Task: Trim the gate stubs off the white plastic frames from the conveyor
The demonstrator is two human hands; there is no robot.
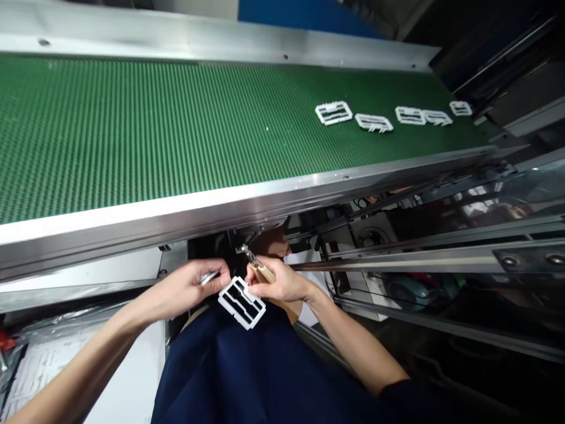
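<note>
head | left grip (185,288) closed round a slim silver tool (209,278) | right grip (278,284) closed round a wooden-handled tool (263,272), fingers (252,281) touching a white plastic frame (238,301) | frame: just off the near edge of the green conveyor belt (176,129) | similar frames (333,113): on that belt, far end | technique: both hands close together steady fine tool work

The conveyor belt (145,135) is dark green with a fine, regular ribbed pattern, edged by a silver metal rail (247,206). The plastic frame (242,302) held up close is white, with black showing through its slots, and the frames (333,113) on the belt are white too. The tool handle (263,272) is pale tan wood, the small metal piece (209,278) silver, and the garment (265,371) below navy blue
</note>
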